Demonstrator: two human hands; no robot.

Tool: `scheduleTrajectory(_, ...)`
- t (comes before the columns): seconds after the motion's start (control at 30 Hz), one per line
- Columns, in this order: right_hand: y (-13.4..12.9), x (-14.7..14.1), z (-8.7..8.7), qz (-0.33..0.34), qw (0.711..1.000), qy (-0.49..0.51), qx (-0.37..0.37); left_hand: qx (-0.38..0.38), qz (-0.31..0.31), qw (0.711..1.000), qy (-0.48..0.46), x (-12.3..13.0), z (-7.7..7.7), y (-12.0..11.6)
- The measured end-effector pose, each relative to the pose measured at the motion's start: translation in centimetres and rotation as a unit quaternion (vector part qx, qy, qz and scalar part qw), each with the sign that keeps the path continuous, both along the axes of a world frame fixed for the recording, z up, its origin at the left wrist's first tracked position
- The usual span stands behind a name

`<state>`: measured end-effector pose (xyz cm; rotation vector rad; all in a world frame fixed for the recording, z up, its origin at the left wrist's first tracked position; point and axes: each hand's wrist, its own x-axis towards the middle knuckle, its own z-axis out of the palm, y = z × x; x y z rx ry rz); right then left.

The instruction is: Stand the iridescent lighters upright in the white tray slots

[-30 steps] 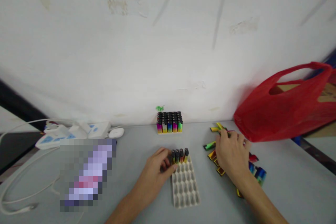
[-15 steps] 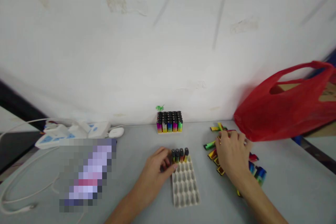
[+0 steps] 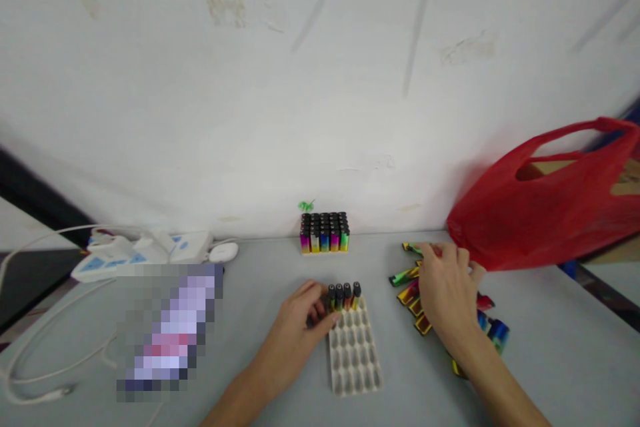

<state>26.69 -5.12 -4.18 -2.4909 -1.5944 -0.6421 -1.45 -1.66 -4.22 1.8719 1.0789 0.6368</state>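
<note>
My left hand is curled round the left edge of a pale slotted tray, its thumb on the back left corner. Several lighters with black tops stand upright in the tray's back row; the other slots in view hold nothing. To the right, my right hand reaches down over a loose pile of shiny coloured lighters lying on the table. Its fingers are bent and drawn together at the pile's far side. The fingertips are mostly hidden, so what they grip cannot be made out.
By the wall stands a full block of upright lighters. A red plastic bag sits at the back right. On the left are a white power strip with cables, a white mouse-like object and a blurred-out flat object.
My right hand has shifted slightly to the right over the pile, and some lighters under it lie differently. My left hand and the tray have stayed in place.
</note>
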Motion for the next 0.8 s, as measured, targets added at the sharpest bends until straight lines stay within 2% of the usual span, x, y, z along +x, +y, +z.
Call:
scheduleTrajectory(0.17, 0.1, 0.4, -0.7, 0.035, 0.999, 0.005, -0.021, 0.002, 0.004, 1.000, 0.003, -0.1, -0.1, 0.0)
scheduleTrajectory(0.37, 0.3, 0.6, -0.9, 0.014, 1.000, -0.010, -0.024, -0.007, 0.002, 1.000, 0.002, 0.0, 0.0, 0.0)
scheduleTrajectory(0.8, 0.6, 0.9, -1.7, 0.014, 1.000, -0.008, -0.026, 0.009, 0.002, 1.000, 0.001, -0.1, -0.1, 0.0)
